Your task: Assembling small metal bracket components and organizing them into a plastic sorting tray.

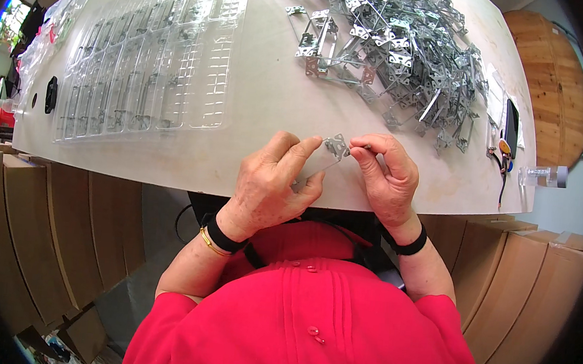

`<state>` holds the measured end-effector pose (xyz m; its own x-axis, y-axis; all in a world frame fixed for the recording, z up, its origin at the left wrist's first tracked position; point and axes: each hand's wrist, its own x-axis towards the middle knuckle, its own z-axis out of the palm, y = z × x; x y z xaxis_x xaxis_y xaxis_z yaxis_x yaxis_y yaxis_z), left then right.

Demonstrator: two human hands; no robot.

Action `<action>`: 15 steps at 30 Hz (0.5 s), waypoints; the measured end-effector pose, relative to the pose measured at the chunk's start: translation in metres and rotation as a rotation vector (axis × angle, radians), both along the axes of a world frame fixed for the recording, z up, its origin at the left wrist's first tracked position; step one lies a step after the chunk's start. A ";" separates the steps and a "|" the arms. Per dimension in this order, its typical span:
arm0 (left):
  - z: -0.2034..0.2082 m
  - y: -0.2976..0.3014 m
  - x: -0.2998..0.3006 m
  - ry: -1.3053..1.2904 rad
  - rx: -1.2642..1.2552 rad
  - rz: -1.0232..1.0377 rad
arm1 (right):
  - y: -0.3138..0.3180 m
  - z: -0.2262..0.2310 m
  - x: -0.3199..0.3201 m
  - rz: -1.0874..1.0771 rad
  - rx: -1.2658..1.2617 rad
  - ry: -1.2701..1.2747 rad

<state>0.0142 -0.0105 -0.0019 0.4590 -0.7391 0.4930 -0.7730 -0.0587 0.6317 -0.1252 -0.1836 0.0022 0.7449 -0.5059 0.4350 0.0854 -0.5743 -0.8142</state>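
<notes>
Between my hands, close to the table's near edge, is a small silvery metal bracket (336,146) with holes in its plate and a thin arm. My left hand (269,184) grips it, thumb and fingers curled around its left side and partly hiding it. Thumb and forefinger of my right hand (389,178) are pinched together right beside the bracket's right end. A tiny dark bit shows at those fingertips, too small to name. Beyond my right hand lies a big tangled heap of similar metal brackets (411,51).
Clear plastic trays (210,97) with long compartments, many holding metal parts, cover the table's left side. A black object (52,95) lies at the left edge. To the right are a dark phone-like device (512,124) and a clear cylinder (546,177). Cardboard boxes (38,224) stand below the table.
</notes>
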 end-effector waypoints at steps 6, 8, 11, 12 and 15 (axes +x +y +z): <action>0.000 0.000 0.000 -0.005 -0.006 0.000 | -0.002 -0.004 0.000 0.025 0.000 -0.030; -0.001 0.000 0.000 -0.006 -0.006 0.000 | -0.001 -0.003 0.000 0.020 0.008 -0.024; 0.000 0.000 0.000 -0.002 -0.002 -0.004 | 0.000 0.000 -0.001 0.005 0.015 0.000; 0.001 0.000 0.000 0.003 0.004 -0.007 | 0.000 0.001 -0.001 -0.004 0.014 0.018; -0.001 0.001 0.000 0.007 -0.002 -0.004 | 0.000 0.001 -0.001 -0.005 -0.044 0.025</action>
<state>0.0138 -0.0100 -0.0031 0.4598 -0.7398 0.4912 -0.7686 -0.0545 0.6374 -0.1263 -0.1833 0.0029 0.7533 -0.4902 0.4385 0.0630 -0.6099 -0.7900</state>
